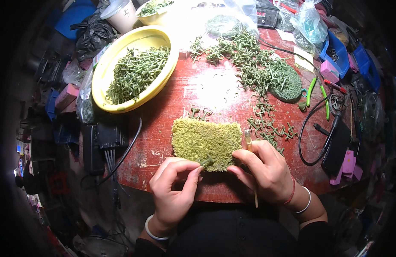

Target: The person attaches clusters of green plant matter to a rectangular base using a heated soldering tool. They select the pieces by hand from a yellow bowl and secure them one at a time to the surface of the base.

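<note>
On the red table's near side lies a rectangular, rough yellow-green block (pixel 206 143) with a crumbly surface. My left hand (pixel 174 184) is closed in a pinch on a small green piece (pixel 206 162) at the block's lower edge. My right hand (pixel 266 169) grips a thin stick-like tool (pixel 248 139), which looks like a small brush with a pale handle running down past the palm. The thumb and forefinger of that hand are at the block's right edge. Small forked green pieces (pixel 200 112) lie just behind the block.
A yellow basin (pixel 172 60) of green pieces stands at the far left. More green pieces (pixel 249 60) spread over the far middle, beside a round green pad (pixel 288 92). Green-handled pliers (pixel 310 92), a looped black cable (pixel 301 141) and blue bins (pixel 335 55) line the right.
</note>
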Motion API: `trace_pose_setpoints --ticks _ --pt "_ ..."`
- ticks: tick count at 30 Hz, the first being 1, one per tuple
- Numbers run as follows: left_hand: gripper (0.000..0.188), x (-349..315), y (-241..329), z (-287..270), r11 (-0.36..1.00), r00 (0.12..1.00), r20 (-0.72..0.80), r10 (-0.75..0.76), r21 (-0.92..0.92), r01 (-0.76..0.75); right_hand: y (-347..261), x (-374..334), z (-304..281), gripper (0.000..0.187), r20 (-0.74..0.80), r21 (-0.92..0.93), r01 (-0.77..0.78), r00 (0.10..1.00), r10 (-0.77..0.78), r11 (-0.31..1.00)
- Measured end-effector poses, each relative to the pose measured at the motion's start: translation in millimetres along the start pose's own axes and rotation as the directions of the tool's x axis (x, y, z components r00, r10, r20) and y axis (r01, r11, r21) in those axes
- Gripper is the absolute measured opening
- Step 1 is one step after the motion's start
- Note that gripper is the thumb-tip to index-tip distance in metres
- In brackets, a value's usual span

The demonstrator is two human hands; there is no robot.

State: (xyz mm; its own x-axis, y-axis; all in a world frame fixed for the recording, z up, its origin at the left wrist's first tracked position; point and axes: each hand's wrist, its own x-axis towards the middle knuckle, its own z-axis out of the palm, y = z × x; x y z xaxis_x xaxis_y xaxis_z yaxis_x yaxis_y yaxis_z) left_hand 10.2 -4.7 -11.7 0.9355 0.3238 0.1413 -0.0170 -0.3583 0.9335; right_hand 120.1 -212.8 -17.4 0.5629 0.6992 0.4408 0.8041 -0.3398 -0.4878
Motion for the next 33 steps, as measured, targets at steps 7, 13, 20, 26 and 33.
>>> trace_pose_setpoints --ticks 7,13,20,26,33 --pt "0.014 0.1 0.0 -1.2 0.999 1.0 0.012 0.016 0.039 -0.016 -0.7 0.7 -0.4 0.032 0.005 -0.001 0.004 1.0 -0.004 1.0" --pt "0.012 2.4 -3.1 -1.0 0.999 1.0 -0.008 0.017 0.032 -0.017 -0.1 -1.0 -0.5 0.032 0.012 -0.019 -0.001 1.0 0.001 1.0" --pt "0.012 4.2 -0.2 -2.8 1.0 1.0 0.007 -0.025 0.015 0.025 1.2 -2.7 0.2 0.042 0.025 -0.002 -0.005 1.0 0.005 1.0" --pt "0.013 3.6 2.5 -5.1 0.998 0.999 0.033 0.002 0.063 -0.004 -0.7 0.5 -0.3 0.031 0.009 -0.01 0.002 1.0 -0.002 1.0" --pt "0.015 5.4 0.2 -4.3 0.997 1.0 -0.005 0.03 0.066 -0.029 0.5 -0.9 -1.5 0.033 0.015 -0.006 -0.011 1.0 0.011 1.0"
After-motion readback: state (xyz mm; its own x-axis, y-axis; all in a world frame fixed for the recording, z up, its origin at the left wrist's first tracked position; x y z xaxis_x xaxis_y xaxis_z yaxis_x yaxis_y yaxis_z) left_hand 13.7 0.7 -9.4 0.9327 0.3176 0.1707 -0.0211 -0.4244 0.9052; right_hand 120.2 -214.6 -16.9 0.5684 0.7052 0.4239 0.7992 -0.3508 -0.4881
